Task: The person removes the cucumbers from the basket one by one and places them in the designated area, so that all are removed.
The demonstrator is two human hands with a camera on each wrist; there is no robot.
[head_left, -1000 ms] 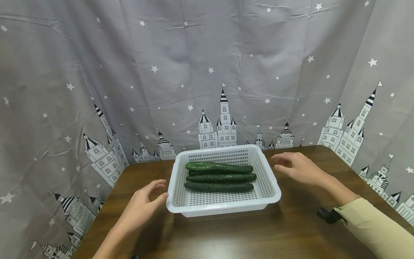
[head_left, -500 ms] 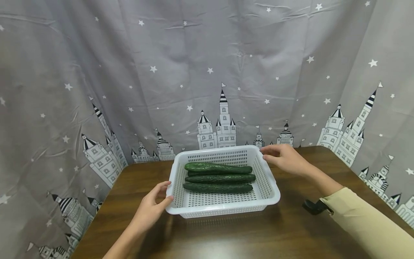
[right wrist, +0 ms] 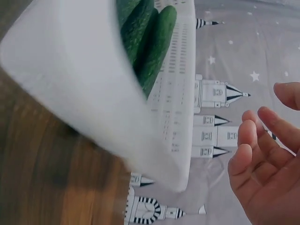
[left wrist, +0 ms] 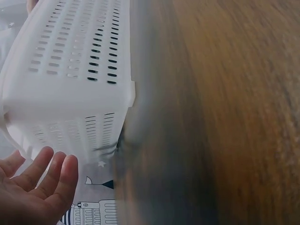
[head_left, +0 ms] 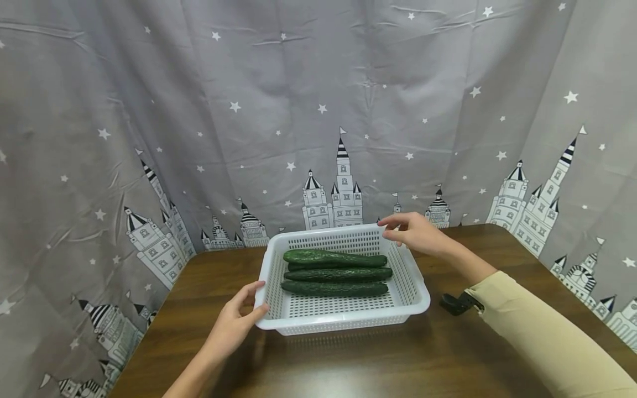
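Observation:
A white slotted plastic basket [head_left: 343, 319] stands on the wooden table with several dark green cucumbers [head_left: 338, 274] lying side by side in it. My left hand [head_left: 234, 318] is at the basket's left rim, thumb and fingertips against or very near it; the left wrist view shows its fingers [left wrist: 63, 180] extended beside the outer wall. Over the far right corner hovers my right hand [head_left: 418, 232], fingers slightly bent. Seen from the right wrist, that hand's fingers [right wrist: 243, 159] are apart from the basket rim and hold nothing.
The brown wooden table [head_left: 328, 370] extends in front of the basket and to both sides. A grey curtain [head_left: 278, 110] printed with stars and castles hangs behind and around it. A black strap piece [head_left: 460, 303] sticks out from the right sleeve.
My right hand has moved left from beside the basket to over its far right corner. My left hand has come in to the left rim. Basket and cucumbers stay in place.

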